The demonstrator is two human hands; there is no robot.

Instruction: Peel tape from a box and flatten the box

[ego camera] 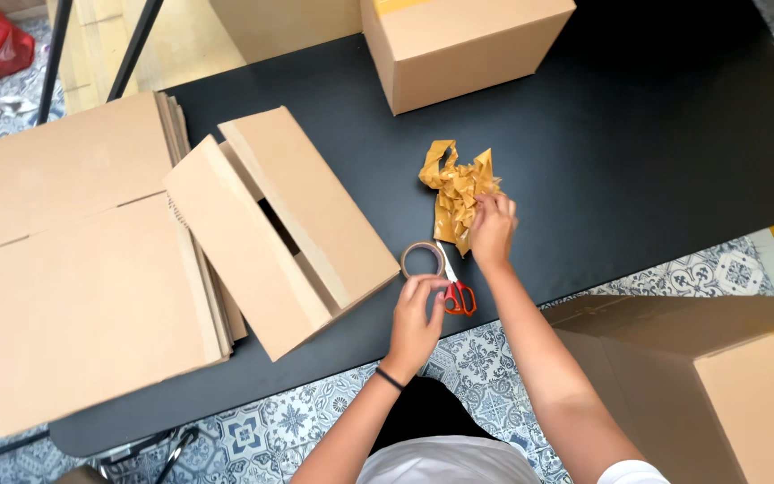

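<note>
Near the frame's centre, on the black bench [638, 134], the right hand [493, 231] has its grip clamped on a crumpled wad of brown tape [455, 184]. Just below-left, the left hand [416, 315] touches the tape roll [423, 259] with fingers loosely apart, beside red-handled scissors [457, 292].

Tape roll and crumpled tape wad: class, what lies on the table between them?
In the head view, the scissors' blades lie between the tape roll and the crumpled tape wad; their red handles sit beside the left hand.
</note>
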